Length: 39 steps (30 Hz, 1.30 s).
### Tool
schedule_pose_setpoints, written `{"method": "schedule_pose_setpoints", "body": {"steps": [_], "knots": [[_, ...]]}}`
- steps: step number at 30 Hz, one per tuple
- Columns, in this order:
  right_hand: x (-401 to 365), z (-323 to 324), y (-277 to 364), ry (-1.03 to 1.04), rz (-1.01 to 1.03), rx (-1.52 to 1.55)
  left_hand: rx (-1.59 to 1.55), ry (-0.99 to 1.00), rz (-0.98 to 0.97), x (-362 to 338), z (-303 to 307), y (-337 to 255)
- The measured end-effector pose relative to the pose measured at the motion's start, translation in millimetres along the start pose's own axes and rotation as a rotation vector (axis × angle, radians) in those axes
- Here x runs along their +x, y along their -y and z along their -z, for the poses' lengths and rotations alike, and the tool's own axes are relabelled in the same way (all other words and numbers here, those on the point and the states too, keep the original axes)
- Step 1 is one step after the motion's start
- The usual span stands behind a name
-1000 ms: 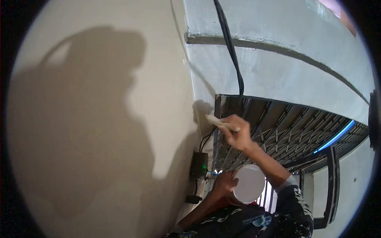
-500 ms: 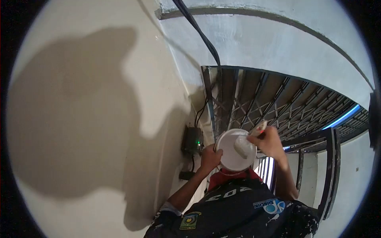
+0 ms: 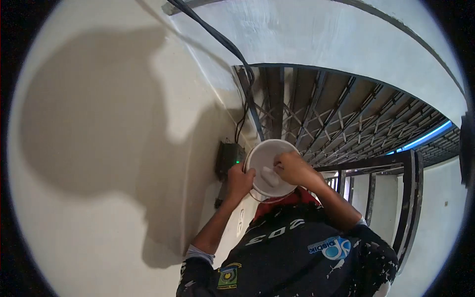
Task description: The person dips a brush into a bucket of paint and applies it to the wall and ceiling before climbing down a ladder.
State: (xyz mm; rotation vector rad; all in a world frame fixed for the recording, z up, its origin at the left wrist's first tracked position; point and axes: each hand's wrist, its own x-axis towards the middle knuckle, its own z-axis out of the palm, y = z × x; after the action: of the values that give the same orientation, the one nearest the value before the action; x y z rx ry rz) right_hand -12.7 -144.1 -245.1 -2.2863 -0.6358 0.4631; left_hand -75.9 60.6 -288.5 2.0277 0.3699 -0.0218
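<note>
My left hand grips the left rim of a white bucket, thumb over the edge. A thin wire handle hangs below the bucket's near side. My right hand reaches over the right rim with its fingers closed round a paintbrush. The white, paint-covered head of the paintbrush is down inside the bucket, and its handle is mostly hidden by the hand.
To the left rises a cream wall with my shadow on it. A dark box with a green light is mounted beside the bucket, below black cables. Beyond stand a folding metal gate and a dark metal frame.
My right hand has moved left and down over the bucket, taking the paintbrush deeper inside. The bucket and my left hand appear further up and left as the view shifts.
</note>
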Motion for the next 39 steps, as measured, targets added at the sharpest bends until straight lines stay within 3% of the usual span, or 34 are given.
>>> {"method": "schedule_pose_setpoints", "body": {"steps": [4, 7, 10, 12, 13, 15, 19, 21, 22, 24, 25, 27, 30, 35, 39], "knots": [[9, -9, -3, 0.038, 0.026, -0.013, 0.030, 0.010, 0.025, 3, 10, -10], [15, -22, -11, -0.021, 0.191, 0.020, 0.008, -0.012, -0.083, 10, 12, 3], [15, -32, -9, 0.069, 0.190, -0.089, 0.056, -0.040, -0.037, 6, 15, -4], [4, -30, 2, -0.012, 0.158, -0.279, 0.054, -0.041, -0.046, 4, 16, 4], [0, -22, 7, -0.007, 0.163, -0.283, 0.051, -0.029, -0.064, 4, 15, 7], [-7, -2, 19, -0.195, 0.295, -0.192, 0.030, -0.013, 0.002, 4, 13, 9], [-16, 39, 13, -0.368, 0.292, -0.126, 0.004, -0.023, 0.026, 6, 10, 18], [-21, 51, -2, -0.546, 0.071, -0.080, -0.026, -0.006, 0.045, 7, 9, 18], [-25, 54, -15, -0.551, 0.072, -0.078, -0.059, 0.017, 0.072, 7, 9, 17], [-31, 53, -50, -0.599, -0.118, -0.141, -0.053, 0.024, 0.054, 8, 8, 15], [-36, 53, -71, -0.602, -0.125, -0.138, -0.049, 0.032, 0.042, 7, 7, 15], [-42, 51, -109, -0.339, -0.374, -0.224, -0.029, 0.032, 0.020, 7, 6, 12], [-48, 39, -136, -0.166, -0.397, -0.280, -0.021, 0.020, -0.029, 9, 5, 10], [-52, 27, -143, -0.177, -0.385, -0.259, -0.062, 0.031, 0.029, 7, 7, 9], [-55, 26, -150, -0.171, -0.374, -0.209, -0.006, -0.011, -0.090, 11, 5, 27]]}}
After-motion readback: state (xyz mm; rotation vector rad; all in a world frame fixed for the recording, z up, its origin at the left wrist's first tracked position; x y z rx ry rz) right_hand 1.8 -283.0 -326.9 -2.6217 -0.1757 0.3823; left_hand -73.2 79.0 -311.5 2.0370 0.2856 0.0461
